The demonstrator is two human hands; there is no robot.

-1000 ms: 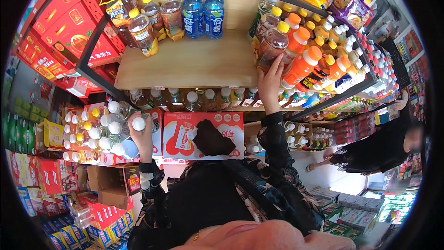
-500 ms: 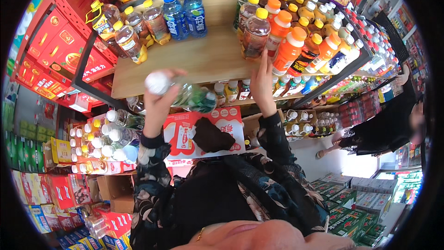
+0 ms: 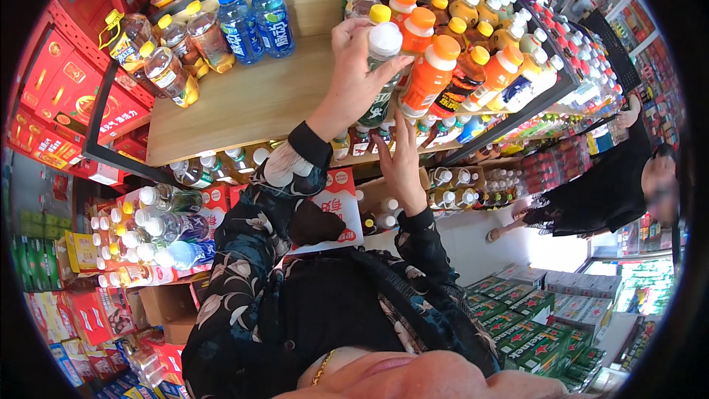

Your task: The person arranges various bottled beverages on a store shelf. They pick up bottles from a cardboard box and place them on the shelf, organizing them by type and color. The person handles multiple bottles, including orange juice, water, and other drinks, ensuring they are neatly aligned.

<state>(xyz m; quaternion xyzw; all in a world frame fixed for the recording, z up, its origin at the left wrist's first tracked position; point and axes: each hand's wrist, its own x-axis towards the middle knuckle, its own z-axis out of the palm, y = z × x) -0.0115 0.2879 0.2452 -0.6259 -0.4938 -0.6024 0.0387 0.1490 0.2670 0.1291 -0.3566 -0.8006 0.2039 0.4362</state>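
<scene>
My left hand (image 3: 350,77) is wrapped round the upper part of a white-capped plastic bottle (image 3: 378,103) with a dark green label. This bottle is nearly upright at the shelf's front edge, beside the front row of drinks. Whether its base rests on the wood cannot be told. My right hand (image 3: 402,166) is just below and to the right of it, fingers stretched upward near the shelf edge, holding nothing. Its fingertips are close to the foot of an orange-capped orange drink bottle (image 3: 428,77). Behind the held bottle is a yellow-capped bottle (image 3: 379,14), partly covered.
Two blue-capped blue bottles (image 3: 273,18) and several yellow-capped tea bottles (image 3: 171,77) stand left on the wooden shelf (image 3: 221,122). Lower left are lying bottles (image 3: 173,225). A dark cloth-like thing (image 3: 317,223) lies on a red-and-white carton (image 3: 346,196). Another person (image 3: 613,185) is at the right.
My left hand has carried the bottle rightward and up, turning it from lying sideways to nearly upright. The right hand has come down from the orange bottles. The view has shifted right.
</scene>
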